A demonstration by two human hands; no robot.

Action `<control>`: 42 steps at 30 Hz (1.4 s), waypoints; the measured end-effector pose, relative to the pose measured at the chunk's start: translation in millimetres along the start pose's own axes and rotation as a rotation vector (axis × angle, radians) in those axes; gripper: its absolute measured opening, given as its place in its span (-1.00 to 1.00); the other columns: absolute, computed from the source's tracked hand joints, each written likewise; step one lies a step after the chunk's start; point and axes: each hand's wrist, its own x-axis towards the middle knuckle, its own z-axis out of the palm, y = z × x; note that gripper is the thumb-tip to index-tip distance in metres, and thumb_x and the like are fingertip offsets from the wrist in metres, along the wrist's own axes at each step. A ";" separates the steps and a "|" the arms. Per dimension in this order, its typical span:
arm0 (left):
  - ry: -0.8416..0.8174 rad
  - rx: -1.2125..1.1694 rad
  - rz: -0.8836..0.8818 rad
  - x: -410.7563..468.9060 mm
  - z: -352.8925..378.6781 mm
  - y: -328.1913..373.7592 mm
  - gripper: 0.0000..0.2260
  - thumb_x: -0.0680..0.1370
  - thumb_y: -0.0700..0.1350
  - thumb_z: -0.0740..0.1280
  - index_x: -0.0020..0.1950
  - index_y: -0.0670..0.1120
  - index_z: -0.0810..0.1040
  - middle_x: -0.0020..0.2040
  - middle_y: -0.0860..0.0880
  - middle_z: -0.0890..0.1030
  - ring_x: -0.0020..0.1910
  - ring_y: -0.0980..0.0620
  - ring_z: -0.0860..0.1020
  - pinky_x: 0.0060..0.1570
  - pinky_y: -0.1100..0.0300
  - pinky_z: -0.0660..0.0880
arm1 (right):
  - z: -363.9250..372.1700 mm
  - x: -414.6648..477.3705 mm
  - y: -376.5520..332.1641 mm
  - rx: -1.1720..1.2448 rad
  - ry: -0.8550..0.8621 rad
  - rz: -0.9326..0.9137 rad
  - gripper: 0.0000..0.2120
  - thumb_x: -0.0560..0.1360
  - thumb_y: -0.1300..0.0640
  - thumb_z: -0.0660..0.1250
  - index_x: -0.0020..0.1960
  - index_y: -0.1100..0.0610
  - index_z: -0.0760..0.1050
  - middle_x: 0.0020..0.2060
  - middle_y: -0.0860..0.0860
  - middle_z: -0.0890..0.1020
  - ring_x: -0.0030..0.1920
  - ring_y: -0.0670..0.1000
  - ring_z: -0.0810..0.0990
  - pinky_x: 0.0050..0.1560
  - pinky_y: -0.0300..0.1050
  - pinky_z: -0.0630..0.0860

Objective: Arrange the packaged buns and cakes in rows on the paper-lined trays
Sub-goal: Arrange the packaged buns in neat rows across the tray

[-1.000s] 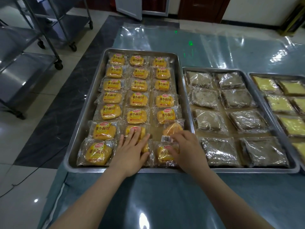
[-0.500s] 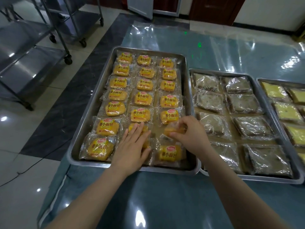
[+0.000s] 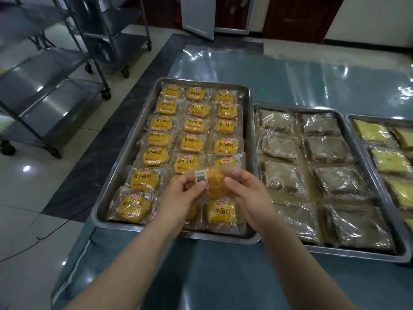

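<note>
Bun pack (image 3: pixel 213 183), where is it?
— Up over the tray (image 3: pixel 127 153), lying sideways, barcode (image 3: pixel 200 176) up. Left hand (image 3: pixel 178 198) pinches one end, right hand (image 3: pixel 250 198) the other. Its spot is likely right below.

Three trays sit side by side on a table (image 3: pixel 223 276). The left tray (image 3: pixel 129 153) holds packaged buns (image 3: pixel 194 144) in three columns running away from the viewer. The middle tray (image 3: pixel 301 110), just beside it on the right, holds packaged cakes (image 3: pixel 326 148) in two columns. The right tray (image 3: pixel 380 120), cut off by the frame edge, holds more cakes (image 3: pixel 388 159). Above the near end of the left tray, the left grip (image 3: pixel 178 195) and right grip (image 3: pixel 250 198) hold one loose bun (image 3: pixel 215 182) between them. Wheeled racks (image 3: pixel 55 97) stand on the floor (image 3: pixel 33 198), left of the table.
</note>
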 end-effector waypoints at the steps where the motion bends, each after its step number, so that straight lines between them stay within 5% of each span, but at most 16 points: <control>1: -0.001 -0.059 -0.031 -1.3 -0.6 -0.1 -0.88 0.45 -0.24 0.36 -0.03 -0.11 0.59 -0.12 -0.05 0.66 -0.10 0.00 0.62 -0.05 0.12 0.58 | -2.9 -0.7 -1.0 -0.047 0.013 0.001 -0.80 0.41 0.23 0.39 0.03 0.15 0.63 -0.01 0.13 0.68 0.03 0.15 0.63 0.04 0.00 0.57; 5: 0.004 -0.019 -0.059 -3.9 -3.8 -2.5 -0.76 0.27 -0.23 0.45 -0.08 -0.07 0.66 -0.08 -0.06 0.66 -0.05 -0.03 0.58 -0.03 0.11 0.51 | -14.0 -3.3 -1.8 -0.105 0.011 0.020 -0.84 0.39 0.28 0.41 -0.12 0.07 0.69 0.02 0.04 0.67 0.13 0.10 0.58 0.18 0.02 0.50; 10: 0.027 0.079 -0.081 -1.5 3.7 0.4 -0.61 0.40 -0.49 0.31 -0.30 -0.01 0.70 0.16 0.06 0.59 0.10 0.08 0.56 -0.04 0.18 0.50 | -23.3 -6.9 -1.0 -0.116 0.005 -0.008 -0.64 0.34 0.49 0.36 -0.41 0.06 0.64 0.13 -0.03 0.63 0.20 -0.03 0.56 0.16 -0.03 0.52; 14: 0.129 0.107 -0.094 -0.2 9.6 1.8 -0.57 0.45 -0.47 0.22 -0.42 -0.02 0.64 -0.31 -0.01 0.62 -0.29 -0.06 0.46 -0.27 0.09 0.43 | -28.6 -3.9 1.5 -0.286 0.059 0.010 -0.58 0.45 0.48 0.28 -0.33 0.02 0.66 -0.11 -0.05 0.70 0.01 -0.04 0.66 -0.07 -0.18 0.59; 17: 0.133 0.018 -0.096 -0.8 12.3 7.7 -0.60 0.47 -0.46 0.18 -0.36 -0.08 0.64 -0.35 -0.02 0.61 -0.29 -0.03 0.51 -0.13 -0.04 0.50 | -30.5 -2.6 -1.7 -0.286 0.002 -0.006 -0.59 0.44 0.48 0.29 -0.26 0.00 0.68 -0.08 -0.06 0.70 -0.01 -0.07 0.66 -0.12 -0.23 0.57; 24: 0.065 -0.081 -0.113 2.4 6.5 9.6 -0.84 0.55 -0.25 0.25 0.02 -0.13 0.60 -0.05 -0.08 0.68 -0.15 0.01 0.64 -0.22 0.14 0.53 | -38.5 -5.1 -8.1 -0.235 -0.159 0.034 -0.45 0.34 0.55 0.07 -0.11 0.07 0.71 0.05 -0.03 0.68 0.13 -0.06 0.60 0.00 -0.16 0.57; 27: 0.133 0.038 -0.090 5.8 6.9 9.5 -0.82 0.51 -0.32 0.31 0.03 -0.10 0.59 -0.07 -0.08 0.68 -0.18 0.03 0.64 -0.27 0.21 0.54 | -39.0 -1.6 -11.0 -0.154 -0.148 0.020 -0.59 0.47 0.41 0.12 -0.11 0.08 0.68 0.12 0.02 0.63 0.07 -0.06 0.62 -0.10 -0.24 0.56; 30: 0.176 0.180 -0.008 6.4 5.0 13.2 -0.78 0.46 -0.38 0.35 -0.01 -0.09 0.58 -0.13 -0.05 0.68 -0.18 0.06 0.65 -0.31 0.28 0.54 | -39.0 6.6 -11.3 -0.350 0.067 -0.131 -0.89 0.49 0.20 0.35 -0.06 0.00 0.54 0.03 -0.05 0.62 -0.02 -0.09 0.61 -0.12 -0.25 0.53; 34: 0.125 0.309 0.050 9.4 7.0 19.0 -0.75 0.44 -0.35 0.40 -0.01 -0.04 0.57 -0.15 -0.03 0.69 -0.17 0.06 0.65 -0.30 0.25 0.55 | -29.4 21.6 -17.1 -0.639 -0.146 -0.111 -0.52 0.35 0.01 0.49 0.22 -0.10 0.43 0.03 -0.16 0.60 0.00 -0.19 0.58 -0.02 -0.24 0.56; 38: 0.126 0.230 0.038 17.7 6.5 19.8 -0.66 0.44 -0.29 0.41 0.14 0.00 0.51 -0.09 0.00 0.69 -0.14 0.05 0.65 -0.28 0.18 0.58 | -22.9 29.3 -17.1 -0.740 -0.102 -0.106 -0.80 0.39 0.18 0.49 -0.07 -0.05 0.55 -0.14 -0.07 0.62 -0.11 -0.04 0.59 -0.03 -0.11 0.59; 42: 0.033 0.279 -0.091 25.2 3.6 7.0 -0.63 0.44 -0.14 0.42 0.22 0.05 0.46 0.06 0.05 0.63 0.04 0.05 0.61 -0.01 0.06 0.57 | -28.0 29.2 -5.2 -0.327 0.160 0.022 -0.93 0.51 0.23 0.35 -0.13 0.11 0.50 -0.22 0.04 0.63 -0.28 -0.02 0.63 -0.27 -0.13 0.58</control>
